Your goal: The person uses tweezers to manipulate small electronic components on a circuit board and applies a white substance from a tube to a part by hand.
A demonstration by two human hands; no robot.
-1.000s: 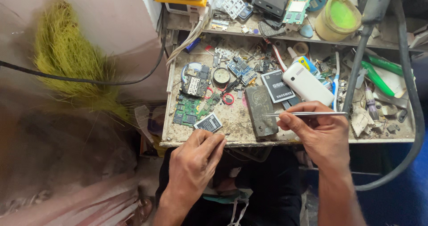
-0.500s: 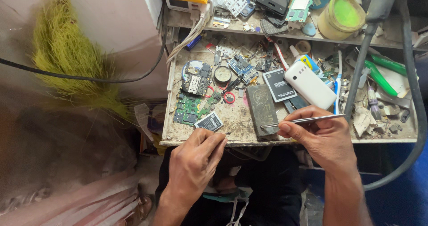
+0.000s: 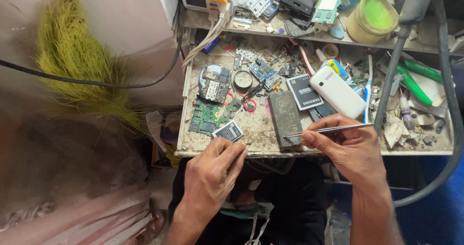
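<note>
Two black phone batteries with white labels: one mid-bench [image 3: 304, 92], a smaller one [image 3: 228, 130] near the front edge.

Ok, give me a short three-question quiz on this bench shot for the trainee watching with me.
1. True or false: the right hand holds metal tweezers whose tips point toward the dark grey block.
2. What lies just beyond the left hand, near the front edge of the worktable? A) a small black and white battery B) a screwdriver C) a coin
3. Fill in: the white phone lies on the bench, partly over a black ____.

Key
1. True.
2. A: the small battery lies just past the fingertips.
3. Battery: the flat black battery lies beside the phone and under its edge.
</note>
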